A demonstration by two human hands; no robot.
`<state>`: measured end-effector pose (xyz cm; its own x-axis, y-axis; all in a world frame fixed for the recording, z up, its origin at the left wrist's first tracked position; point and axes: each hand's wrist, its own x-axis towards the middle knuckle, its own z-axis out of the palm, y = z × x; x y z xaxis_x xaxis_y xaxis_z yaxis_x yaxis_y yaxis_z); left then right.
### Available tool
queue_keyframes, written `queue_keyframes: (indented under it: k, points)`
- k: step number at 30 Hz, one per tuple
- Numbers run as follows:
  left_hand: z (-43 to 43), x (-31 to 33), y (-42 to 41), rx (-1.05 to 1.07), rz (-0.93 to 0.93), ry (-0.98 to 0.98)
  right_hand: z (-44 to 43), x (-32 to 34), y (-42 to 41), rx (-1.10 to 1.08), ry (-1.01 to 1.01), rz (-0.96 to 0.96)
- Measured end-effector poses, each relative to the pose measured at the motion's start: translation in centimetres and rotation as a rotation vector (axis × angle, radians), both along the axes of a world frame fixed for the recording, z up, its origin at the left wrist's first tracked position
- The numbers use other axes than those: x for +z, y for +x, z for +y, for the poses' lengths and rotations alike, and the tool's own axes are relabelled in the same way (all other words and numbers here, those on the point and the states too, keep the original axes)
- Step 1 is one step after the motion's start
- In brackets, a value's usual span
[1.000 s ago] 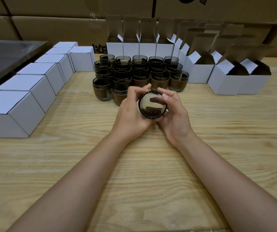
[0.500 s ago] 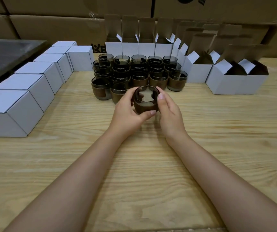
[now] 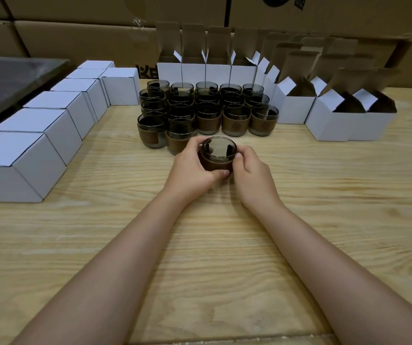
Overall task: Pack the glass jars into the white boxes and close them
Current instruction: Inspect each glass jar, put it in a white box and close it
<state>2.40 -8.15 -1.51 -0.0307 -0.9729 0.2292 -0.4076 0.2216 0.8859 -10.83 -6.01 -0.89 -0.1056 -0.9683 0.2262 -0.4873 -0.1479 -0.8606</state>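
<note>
A round jar (image 3: 218, 155) of smoky, see-through glass is being gripped upright between both hands, just in front of the remaining jars (image 3: 209, 108) near the middle of the table (image 3: 324, 207). Its lower half is being covered by a matte brown band (image 3: 214, 165), while its thin circular rim is being left bare. The left hand (image 3: 191, 170) is being curled round the jar's left side, with the thumb laid low across the front of the band. The right hand (image 3: 252, 174) is being cupped against the right side, with its fingers bent round the glass. Whether the base is touching the wood cannot be told, since it is being hidden by the thumb.

The table is being seen as pale wood with long, wavy grain. The remaining jars, squat and cylindrical with the same brown bands, are being kept in tight rows, touching one another. To the left, closed white boxes (image 3: 50, 115), smooth cardboard cubes, are being lined up edge to edge. Behind and to the right of the jars, open white boxes (image 3: 297, 108) are being stood with brown-lined flaps raised. Large brown corrugated cartons (image 3: 75, 38) are being stacked behind the table.
</note>
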Motion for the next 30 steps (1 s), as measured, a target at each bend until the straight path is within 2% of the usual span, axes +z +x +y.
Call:
queue_keyframes:
  k: [3,6,9,12,15,18,30]
  points:
    - [0.0,0.0,0.0,0.001,-0.003,0.021,-0.6,1.0,-0.9,-0.059,-0.014,0.068]
    - [0.0,0.0,0.0,0.010,-0.045,0.024,-2.4,2.4,-3.5,-0.299,-0.104,-0.017]
    - [0.1,0.1,-0.1,0.035,-0.117,-0.010,-5.2,3.6,-7.4,-0.514,-0.129,0.162]
    - [0.2,0.2,-0.2,0.056,-0.163,-0.044,-7.4,4.3,-11.5,-0.630,-0.046,0.423]
    - [0.1,0.1,-0.3,0.070,-0.189,-0.057,-8.8,4.7,-14.4,-0.645,0.007,0.631]
    - [0.1,-0.1,-0.3,0.064,-0.217,-0.063,-9.7,4.8,-15.8,-0.618,0.072,0.722]
    - [0.4,0.0,-0.5,0.111,-0.328,-0.156,-7.3,3.8,-14.3,-0.557,-0.110,0.650]
